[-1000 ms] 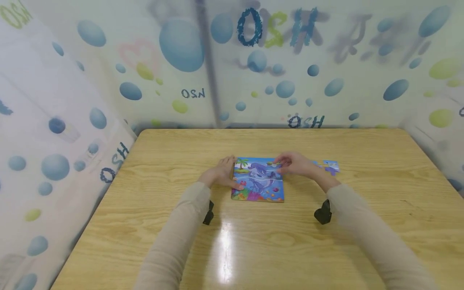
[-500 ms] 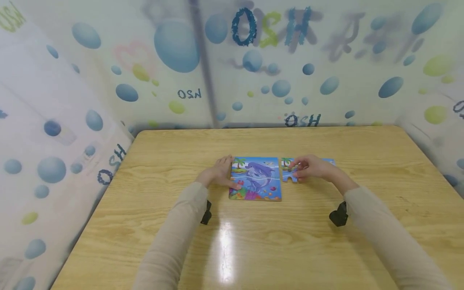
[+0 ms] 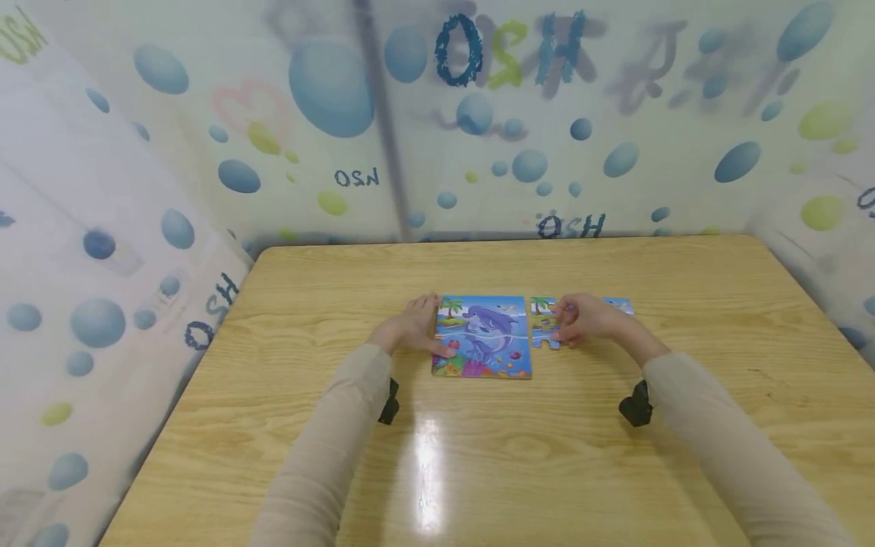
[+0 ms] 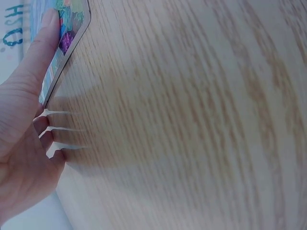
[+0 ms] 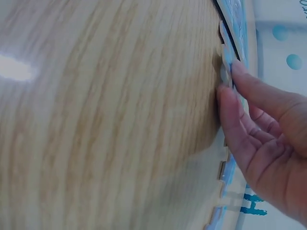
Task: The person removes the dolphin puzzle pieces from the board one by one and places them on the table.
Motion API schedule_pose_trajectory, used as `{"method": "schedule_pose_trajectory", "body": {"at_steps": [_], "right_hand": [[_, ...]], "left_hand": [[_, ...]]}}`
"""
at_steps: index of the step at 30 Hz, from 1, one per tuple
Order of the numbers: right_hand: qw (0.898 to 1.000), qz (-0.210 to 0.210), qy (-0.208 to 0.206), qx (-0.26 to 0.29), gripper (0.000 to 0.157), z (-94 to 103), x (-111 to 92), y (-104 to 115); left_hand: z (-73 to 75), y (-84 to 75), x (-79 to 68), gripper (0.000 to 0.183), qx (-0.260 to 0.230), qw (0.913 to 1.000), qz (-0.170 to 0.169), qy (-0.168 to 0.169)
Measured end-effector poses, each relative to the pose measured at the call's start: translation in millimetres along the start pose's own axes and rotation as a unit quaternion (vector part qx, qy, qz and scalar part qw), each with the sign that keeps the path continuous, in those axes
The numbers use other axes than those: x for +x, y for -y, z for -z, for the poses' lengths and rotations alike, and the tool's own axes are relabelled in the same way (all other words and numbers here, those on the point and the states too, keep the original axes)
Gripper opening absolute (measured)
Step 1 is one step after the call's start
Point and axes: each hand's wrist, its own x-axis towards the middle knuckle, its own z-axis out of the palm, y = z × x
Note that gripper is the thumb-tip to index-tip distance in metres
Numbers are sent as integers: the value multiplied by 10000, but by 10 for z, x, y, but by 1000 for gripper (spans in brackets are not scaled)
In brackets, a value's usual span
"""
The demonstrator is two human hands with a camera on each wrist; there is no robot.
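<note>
A picture board (image 3: pixel 488 327) with dolphins, a palm tree and sea plants lies flat on the table. My left hand (image 3: pixel 409 325) rests at its left side, thumb on the picture and fingers along the edge. In the left wrist view that thumb (image 4: pixel 43 40) lies straight over the board's corner. Just right of the board is a jigsaw piece (image 3: pixel 541 323) with a palm tree on it. My right hand (image 3: pixel 589 317) pinches this piece between thumb and fingertips, as the right wrist view of the hand (image 5: pixel 268 129) shows. The hand covers its right part.
More jigsaw pieces (image 3: pixel 618 304) lie right of the right hand, partly hidden behind it. The wooden table (image 3: pixel 533 463) meets a curtain-like wall (image 3: pixel 506 167) with printed bubbles at its far edge. Dark wrist cameras (image 3: pixel 637 406) hang below the sleeves.
My right hand has moved right, off the board's upper right corner. The palm-tree piece now shows beside the board, slightly nearer me than half a second ago. The left hand stays on the board.
</note>
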Motion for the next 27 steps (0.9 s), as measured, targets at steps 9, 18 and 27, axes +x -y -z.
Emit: {"method": "schedule_pose_trajectory", "body": {"at_steps": [9, 18, 27], "right_hand": [[9975, -519, -23, -471, 32, 45, 12, 126], [9940, -684, -129, -847, 31, 71, 9, 197], [9923, -18, -464, -1150, 31, -42, 109, 323]], "left_hand": [[0, -5, -5, 113, -47, 10000, -15, 4], [-6, -3, 22, 113, -65, 10000, -62, -39], [1, -17, -4, 114, -141, 9998, -85, -71]]}}
